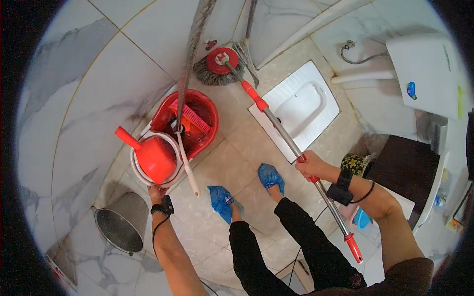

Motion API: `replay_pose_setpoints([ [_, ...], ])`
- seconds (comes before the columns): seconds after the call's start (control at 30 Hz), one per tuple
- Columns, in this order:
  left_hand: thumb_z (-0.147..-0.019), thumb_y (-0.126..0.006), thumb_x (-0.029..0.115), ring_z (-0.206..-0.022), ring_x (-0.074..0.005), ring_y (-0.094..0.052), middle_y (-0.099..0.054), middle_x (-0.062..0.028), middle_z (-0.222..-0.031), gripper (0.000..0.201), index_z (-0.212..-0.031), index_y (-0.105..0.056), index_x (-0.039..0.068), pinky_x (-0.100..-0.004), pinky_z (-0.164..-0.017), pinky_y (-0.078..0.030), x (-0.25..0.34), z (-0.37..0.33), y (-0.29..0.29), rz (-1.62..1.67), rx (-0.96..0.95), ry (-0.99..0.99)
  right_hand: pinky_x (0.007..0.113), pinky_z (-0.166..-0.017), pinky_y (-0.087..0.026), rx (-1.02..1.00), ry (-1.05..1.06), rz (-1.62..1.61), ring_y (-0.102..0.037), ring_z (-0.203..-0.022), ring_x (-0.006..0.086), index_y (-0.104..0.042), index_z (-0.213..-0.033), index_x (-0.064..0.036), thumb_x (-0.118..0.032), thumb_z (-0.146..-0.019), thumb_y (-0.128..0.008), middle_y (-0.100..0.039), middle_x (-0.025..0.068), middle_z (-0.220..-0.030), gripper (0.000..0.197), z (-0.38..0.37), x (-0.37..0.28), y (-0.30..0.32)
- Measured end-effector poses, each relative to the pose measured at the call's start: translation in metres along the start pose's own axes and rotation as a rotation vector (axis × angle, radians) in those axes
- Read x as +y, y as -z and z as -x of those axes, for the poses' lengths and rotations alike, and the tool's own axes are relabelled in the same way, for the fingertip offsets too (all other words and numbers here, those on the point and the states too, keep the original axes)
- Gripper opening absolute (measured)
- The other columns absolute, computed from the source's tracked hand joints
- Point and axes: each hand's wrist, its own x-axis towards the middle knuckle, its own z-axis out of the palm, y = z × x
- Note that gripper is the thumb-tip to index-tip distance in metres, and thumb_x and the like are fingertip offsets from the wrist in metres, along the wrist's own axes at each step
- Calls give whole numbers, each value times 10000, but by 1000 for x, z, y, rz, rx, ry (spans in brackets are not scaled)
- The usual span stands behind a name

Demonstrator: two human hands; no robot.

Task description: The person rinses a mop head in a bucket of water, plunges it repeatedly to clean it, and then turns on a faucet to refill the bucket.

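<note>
My right hand (313, 167) is closed around the silver and red pole of a mop (284, 130). The mop's round red head with grey strands rests on the floor by the far wall. At the near rim of a white bucket (135, 159), my left hand (157, 192) is closed, its fingers partly hidden by the rim. A red dipper (157, 159) lies across the top of that bucket, its handle toward the wall. Against the bucket stands a red basin (211, 109) holding a pink-bristled brush (192, 117). A long white-handled brush (187, 167) leans over the basin's edge.
A white squat toilet (301, 106) is set in the floor at centre right. Left of my left arm stands a grey bin (121, 222). On the right are a white cistern (424, 74), a dark-topped stand (402, 167) and a patterned bin (353, 164). Blue shoe covers (220, 202) are on my feet.
</note>
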Motion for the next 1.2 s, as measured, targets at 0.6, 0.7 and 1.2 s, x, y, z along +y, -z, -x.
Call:
replay_pose_setpoints([
  [0.6, -763, -562, 90, -807, -325, -583, -508, -164, -1045, 519, -1193, -275, 141, -455, -597, -530, 0, -12, 39, 79, 25, -11, 316, -322, -379, -35, -111, 410, -472, -351, 169, -459, -687, -1, -108, -696, -528, -471, 82, -489, 128, 60, 68, 18],
  [0.7, -764, -579, 122, -838, -345, -568, -484, -173, -1081, 528, -1193, -273, 156, -492, -635, -515, -11, -8, 27, 121, 36, 16, 335, -360, -399, -18, -269, 381, -495, -391, 196, -469, -688, 7, -112, -684, -533, -495, 109, -517, 135, 87, 99, 31],
  [1.2, -766, -593, 133, -842, -285, -544, -495, -135, -1043, 616, -1225, -183, 90, -465, -573, -502, 6, -30, -104, 132, -123, -148, 326, -429, -380, -59, -289, 620, -471, -456, 170, -455, -740, -18, -92, -653, -548, -470, 79, -545, 147, 173, 183, 84],
])
